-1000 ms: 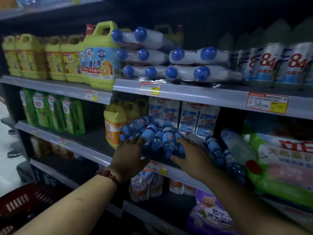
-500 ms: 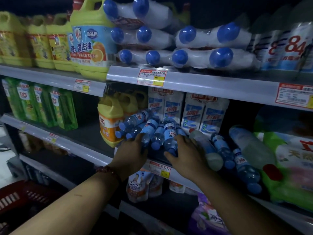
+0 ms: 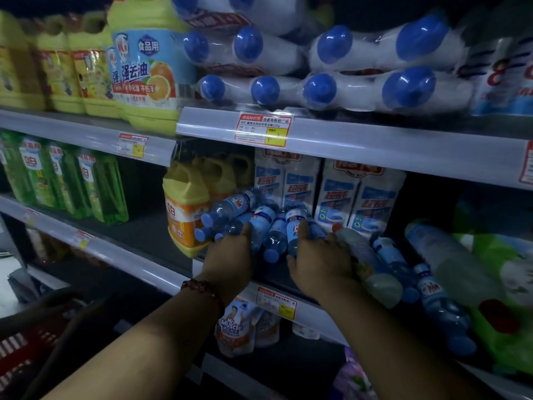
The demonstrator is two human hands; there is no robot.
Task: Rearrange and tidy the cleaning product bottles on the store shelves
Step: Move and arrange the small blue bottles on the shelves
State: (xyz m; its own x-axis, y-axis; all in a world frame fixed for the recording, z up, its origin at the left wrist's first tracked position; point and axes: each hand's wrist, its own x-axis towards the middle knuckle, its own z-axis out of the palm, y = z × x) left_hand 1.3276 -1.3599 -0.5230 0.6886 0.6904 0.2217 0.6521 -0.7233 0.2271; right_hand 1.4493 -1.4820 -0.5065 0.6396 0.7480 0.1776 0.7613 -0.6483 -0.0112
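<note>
A heap of small blue-capped bottles (image 3: 274, 232) lies on its side on the middle shelf (image 3: 138, 267). My left hand (image 3: 230, 258) rests on the heap's left side, fingers laid over a bottle. My right hand (image 3: 320, 261) presses on the heap's right side, its index finger along one blue bottle (image 3: 295, 223) and its palm over a pale bottle (image 3: 372, 269). More blue bottles (image 3: 403, 272) lie to the right. An orange jug (image 3: 184, 215) stands left of the heap.
White packs (image 3: 357, 194) stand behind the heap. Blue-capped white bottles (image 3: 331, 90) are stacked on the upper shelf beside yellow-green jugs (image 3: 144, 73). Green bottles (image 3: 66, 180) stand at left, a green bag (image 3: 501, 298) at right, pouches (image 3: 236, 327) below, a red basket (image 3: 20, 353) low left.
The view has come closer to the shelf. Both hands have slid further into the heap of small blue bottles, pressing it from both sides.
</note>
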